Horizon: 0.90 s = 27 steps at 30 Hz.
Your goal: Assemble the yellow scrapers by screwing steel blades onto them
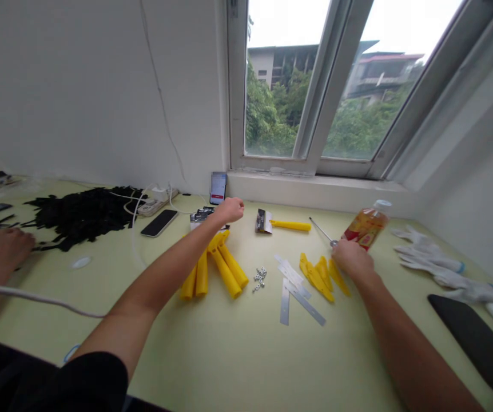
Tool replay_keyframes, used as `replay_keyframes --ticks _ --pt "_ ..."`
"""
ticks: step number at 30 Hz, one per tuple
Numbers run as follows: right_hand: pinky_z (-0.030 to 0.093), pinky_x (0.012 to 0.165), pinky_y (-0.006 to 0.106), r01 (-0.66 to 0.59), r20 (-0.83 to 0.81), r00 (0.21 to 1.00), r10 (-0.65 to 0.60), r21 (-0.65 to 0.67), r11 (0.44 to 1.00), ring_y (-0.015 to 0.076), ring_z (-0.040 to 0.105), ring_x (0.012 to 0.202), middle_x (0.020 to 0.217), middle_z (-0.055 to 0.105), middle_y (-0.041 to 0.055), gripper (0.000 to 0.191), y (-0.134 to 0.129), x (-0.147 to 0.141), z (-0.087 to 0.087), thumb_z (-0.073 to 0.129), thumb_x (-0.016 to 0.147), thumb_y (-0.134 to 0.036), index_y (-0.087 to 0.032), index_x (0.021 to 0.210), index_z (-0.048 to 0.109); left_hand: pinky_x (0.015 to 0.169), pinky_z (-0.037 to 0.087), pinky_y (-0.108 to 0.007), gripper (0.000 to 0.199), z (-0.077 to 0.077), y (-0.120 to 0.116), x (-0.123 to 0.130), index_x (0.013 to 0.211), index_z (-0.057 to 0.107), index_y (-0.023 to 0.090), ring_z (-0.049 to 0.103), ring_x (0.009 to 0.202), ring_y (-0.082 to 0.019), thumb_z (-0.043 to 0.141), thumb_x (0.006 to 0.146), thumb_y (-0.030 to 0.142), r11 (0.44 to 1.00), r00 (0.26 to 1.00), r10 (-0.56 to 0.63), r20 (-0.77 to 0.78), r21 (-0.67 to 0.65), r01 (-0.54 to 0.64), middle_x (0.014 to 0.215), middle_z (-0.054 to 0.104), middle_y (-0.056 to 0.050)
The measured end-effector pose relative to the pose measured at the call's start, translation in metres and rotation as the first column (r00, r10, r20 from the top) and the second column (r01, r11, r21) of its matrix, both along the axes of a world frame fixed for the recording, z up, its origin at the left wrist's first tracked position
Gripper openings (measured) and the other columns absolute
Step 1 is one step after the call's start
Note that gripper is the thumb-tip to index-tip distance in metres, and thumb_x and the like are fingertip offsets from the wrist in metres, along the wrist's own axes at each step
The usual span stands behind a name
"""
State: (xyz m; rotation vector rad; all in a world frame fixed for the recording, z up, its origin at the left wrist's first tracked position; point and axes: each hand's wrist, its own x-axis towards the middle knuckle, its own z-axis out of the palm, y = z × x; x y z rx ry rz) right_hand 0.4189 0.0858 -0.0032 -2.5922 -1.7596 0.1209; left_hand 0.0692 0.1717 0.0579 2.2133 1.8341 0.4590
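My left hand (pixel 230 210) is above the far side of the table with its fingers curled closed; what they hold, if anything, is hidden. Below that forearm lie several yellow plastic handles (pixel 227 269) and some black-and-white printed cards (pixel 201 216). My right hand (pixel 353 258) is closed round the handle of a screwdriver (pixel 321 229), whose shaft points away to the left. Beside it are yellow blade-shaped plastic pieces (pixel 315 277), flat metal strips (pixel 302 297) and a cluster of small nuts or screws (pixel 259 278). A yellow-handled scraper (pixel 289 225) with a card on its head lies farther back.
A drink bottle (pixel 369 224) stands behind my right hand. White gloves (pixel 435 260) and a dark flat pad (pixel 473 337) lie right. Phones (pixel 159 223), a power strip (pixel 158 201), cables and a black pile (pixel 86 214) are left. Another person's hand (pixel 4 249) is at far left.
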Motion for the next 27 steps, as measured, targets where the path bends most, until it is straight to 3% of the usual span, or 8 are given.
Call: replay_keyframes --ticks 3,6,11,14,16,19,23,27 --pt "0.055 0.079 0.044 -0.011 0.026 1.000 0.012 -0.009 1.000 0.0343 0.068 0.102 0.116 0.067 0.0249 0.039 -0.015 0.004 -0.003 0.041 0.090 -0.021 -0.008 0.117 0.066 0.093 0.045 -0.037 0.025 0.012 -0.036 -0.045 0.092 0.075 0.021 0.064 0.104 -0.030 0.057 0.082 0.034 1.000 0.996 0.023 -0.092 -0.005 -0.023 0.106 0.072 -0.014" --pt "0.054 0.078 0.045 -0.032 0.052 0.998 0.032 -0.006 0.999 0.0330 0.067 0.101 0.115 0.068 0.0216 0.038 -0.030 0.006 -0.005 0.037 0.093 -0.025 -0.011 0.112 0.067 0.087 0.047 -0.042 0.027 0.007 -0.080 -0.069 0.091 0.074 0.021 0.066 0.097 -0.034 0.059 0.079 0.041 0.999 0.986 0.023 -0.165 -0.032 -0.029 0.099 0.073 -0.016" --pt "0.053 0.079 0.045 -0.079 0.120 0.990 0.075 0.029 0.996 0.0330 0.065 0.102 0.112 0.068 0.0211 0.037 -0.045 0.001 -0.002 0.038 0.094 -0.030 -0.011 0.110 0.066 0.079 0.049 -0.044 0.040 -0.019 -0.135 -0.052 0.103 0.069 0.024 0.067 0.095 -0.035 0.045 0.087 0.051 0.994 0.954 -0.105 -0.280 -0.052 0.094 0.099 0.072 -0.016" --pt "0.051 0.084 0.046 -0.168 0.259 0.959 0.115 0.191 0.967 0.0354 0.059 0.109 0.117 0.065 0.0210 0.037 -0.050 -0.011 0.004 0.045 0.091 -0.031 -0.010 0.115 0.064 0.075 0.050 -0.044 0.042 -0.030 -0.146 -0.033 0.102 0.068 0.021 0.067 0.090 -0.035 0.043 0.088 0.052 0.992 0.939 -0.117 -0.324 -0.083 0.095 0.094 0.071 -0.018" --pt "0.049 0.087 0.046 -0.266 0.295 0.939 0.178 0.293 0.918 0.0344 0.058 0.109 0.117 0.065 0.0196 0.035 -0.055 -0.022 0.011 0.046 0.091 -0.029 -0.010 0.115 0.065 0.075 0.050 -0.044 0.043 -0.034 -0.146 -0.025 0.108 0.066 0.019 0.067 0.091 -0.036 0.041 0.089 0.048 0.994 0.935 -0.101 -0.340 -0.080 0.079 0.095 0.071 -0.019" --pt "0.045 0.096 0.040 -0.457 0.143 0.889 0.435 0.328 0.826 0.0276 0.060 0.107 0.114 0.068 0.0150 0.031 -0.062 -0.043 0.023 0.047 0.092 -0.026 -0.013 0.112 0.066 0.075 0.050 -0.045 0.044 -0.038 -0.145 -0.025 0.115 0.062 0.017 0.067 0.092 -0.036 0.039 0.089 0.043 0.997 0.938 -0.048 -0.343 -0.075 0.024 0.098 0.070 -0.020" --pt "0.046 0.094 0.035 -0.697 -0.191 0.644 0.741 0.254 0.671 0.0217 0.062 0.103 0.110 0.070 0.0079 0.025 -0.069 -0.082 0.035 0.050 0.092 -0.027 -0.020 0.108 0.068 0.075 0.050 -0.042 0.038 -0.039 -0.144 -0.033 0.105 0.066 0.019 0.068 0.089 -0.033 0.036 0.089 0.037 0.993 0.948 -0.050 -0.314 -0.115 0.014 0.098 0.071 -0.018" --pt "0.048 0.088 0.036 -0.822 -0.336 0.474 0.814 0.163 0.546 0.0210 0.064 0.095 0.102 0.072 0.0059 0.024 -0.069 -0.120 0.030 0.054 0.090 -0.026 -0.022 0.106 0.070 0.074 0.049 -0.039 0.034 -0.040 -0.144 -0.037 0.089 0.069 0.021 0.068 0.087 -0.031 0.038 0.088 0.036 0.991 0.957 -0.057 -0.283 -0.133 0.020 0.095 0.072 -0.015"
